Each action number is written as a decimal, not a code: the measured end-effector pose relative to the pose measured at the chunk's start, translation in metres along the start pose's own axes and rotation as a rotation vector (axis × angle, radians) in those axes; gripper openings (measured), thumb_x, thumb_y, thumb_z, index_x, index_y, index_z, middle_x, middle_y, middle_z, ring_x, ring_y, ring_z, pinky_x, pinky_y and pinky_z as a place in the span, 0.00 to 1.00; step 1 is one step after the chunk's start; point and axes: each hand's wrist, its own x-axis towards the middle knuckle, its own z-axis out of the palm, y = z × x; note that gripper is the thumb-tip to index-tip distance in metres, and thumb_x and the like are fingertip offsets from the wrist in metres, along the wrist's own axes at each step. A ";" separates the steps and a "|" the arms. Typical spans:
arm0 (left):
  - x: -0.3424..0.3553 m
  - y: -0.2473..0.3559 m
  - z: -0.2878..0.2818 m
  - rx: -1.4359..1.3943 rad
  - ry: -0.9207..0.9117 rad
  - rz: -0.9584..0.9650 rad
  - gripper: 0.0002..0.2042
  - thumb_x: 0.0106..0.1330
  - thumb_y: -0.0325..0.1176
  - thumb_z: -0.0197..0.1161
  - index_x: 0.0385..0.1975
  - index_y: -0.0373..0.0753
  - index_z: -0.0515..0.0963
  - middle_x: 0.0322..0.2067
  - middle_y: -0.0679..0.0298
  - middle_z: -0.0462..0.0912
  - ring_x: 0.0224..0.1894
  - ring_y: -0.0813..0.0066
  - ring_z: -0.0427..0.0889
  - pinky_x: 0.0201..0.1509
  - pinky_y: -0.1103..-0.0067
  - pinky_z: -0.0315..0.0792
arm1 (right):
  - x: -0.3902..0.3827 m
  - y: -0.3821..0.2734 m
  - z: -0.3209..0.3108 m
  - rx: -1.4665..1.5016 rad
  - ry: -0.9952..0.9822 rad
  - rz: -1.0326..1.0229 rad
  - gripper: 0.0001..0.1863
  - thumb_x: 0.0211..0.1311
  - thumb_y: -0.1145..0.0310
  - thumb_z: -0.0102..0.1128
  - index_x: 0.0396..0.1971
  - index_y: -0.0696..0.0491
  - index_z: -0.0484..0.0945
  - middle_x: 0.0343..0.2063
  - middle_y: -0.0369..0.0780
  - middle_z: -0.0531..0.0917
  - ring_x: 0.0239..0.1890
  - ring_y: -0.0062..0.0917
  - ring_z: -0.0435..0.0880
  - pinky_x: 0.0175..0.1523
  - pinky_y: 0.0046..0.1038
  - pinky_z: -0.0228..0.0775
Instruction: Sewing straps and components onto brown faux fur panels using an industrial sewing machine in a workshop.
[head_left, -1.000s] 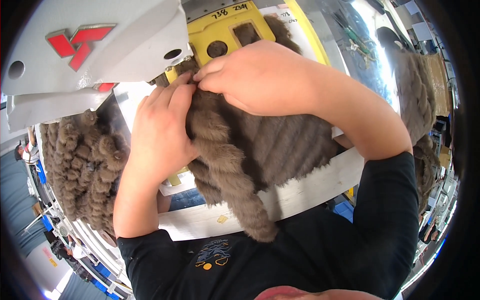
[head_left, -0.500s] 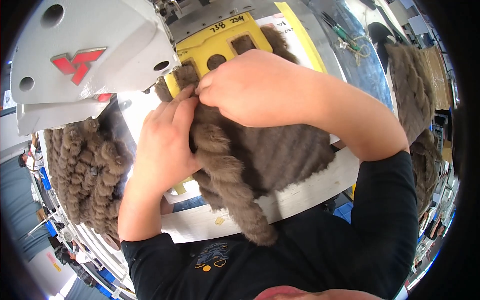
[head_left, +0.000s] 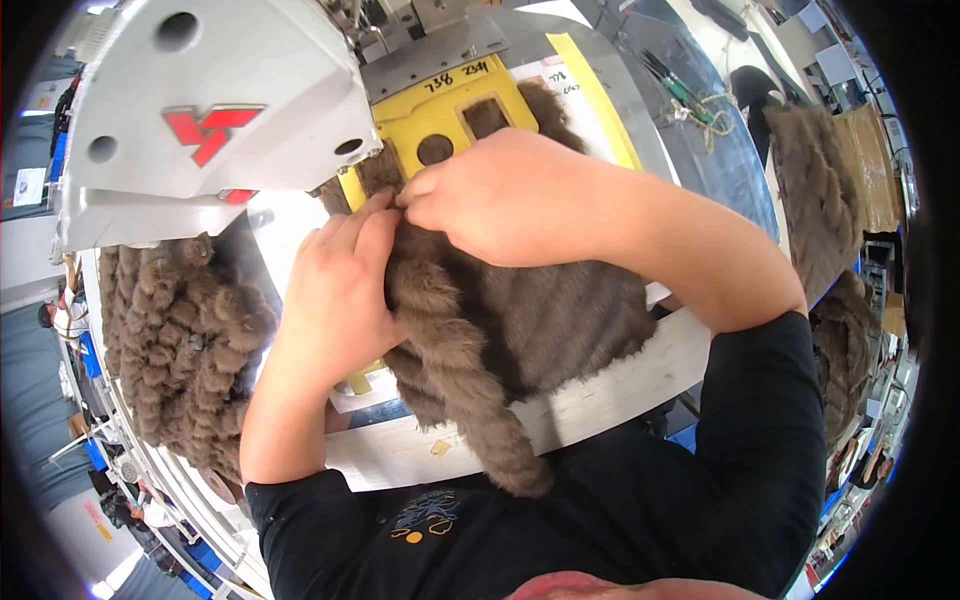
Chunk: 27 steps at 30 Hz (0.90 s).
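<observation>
The left hand is lying back-up along the left side of a long brown fur strip, its fingers resting together near the strip's upper end; its thumb is partly hiding, so whether it is gripping cannot be told. The right hand is arching in from the other side, closing its fingers in a pinch on the fur strip's upper end, and the fingertips of both hands are almost meeting there. The strip is running down toward the wearer, its tail hanging over the white counter edge. A wider brown fur panel is spreading just right of it. Beyond the hands, a yellow template is showing brown fur through its openings. A grey sewing machine head is standing at upper left, above a heap of bunched brown fur. A green-handled tool is lying at upper right.
</observation>
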 end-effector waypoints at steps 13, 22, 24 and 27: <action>-0.039 0.055 -0.006 0.238 0.014 0.182 0.33 0.46 0.30 0.72 0.59 0.46 0.77 0.65 0.55 0.74 0.55 0.59 0.79 0.57 0.65 0.70 | -0.012 0.021 0.014 0.069 0.154 -0.147 0.16 0.60 0.71 0.56 0.47 0.53 0.84 0.54 0.38 0.85 0.48 0.39 0.86 0.51 0.39 0.80; -0.091 0.063 -0.001 -0.014 0.300 0.120 0.15 0.55 0.30 0.73 0.43 0.41 0.83 0.55 0.56 0.84 0.56 0.54 0.81 0.57 0.66 0.74 | -0.016 0.029 -0.007 -0.047 0.055 -0.047 0.15 0.62 0.69 0.56 0.45 0.53 0.86 0.55 0.36 0.84 0.51 0.36 0.86 0.54 0.39 0.79; -0.115 0.052 0.006 -0.558 0.447 -0.370 0.14 0.59 0.33 0.75 0.42 0.37 0.82 0.53 0.50 0.84 0.55 0.55 0.82 0.59 0.66 0.75 | -0.014 0.029 -0.006 -0.034 0.066 -0.045 0.15 0.62 0.69 0.56 0.46 0.53 0.86 0.55 0.36 0.84 0.52 0.36 0.85 0.55 0.38 0.78; -0.136 0.042 -0.014 -0.535 0.699 -0.232 0.20 0.69 0.50 0.69 0.43 0.36 0.79 0.51 0.48 0.84 0.55 0.61 0.82 0.61 0.69 0.73 | -0.014 0.027 0.006 -0.018 0.120 -0.071 0.16 0.62 0.69 0.56 0.47 0.53 0.86 0.55 0.37 0.84 0.54 0.36 0.84 0.57 0.38 0.77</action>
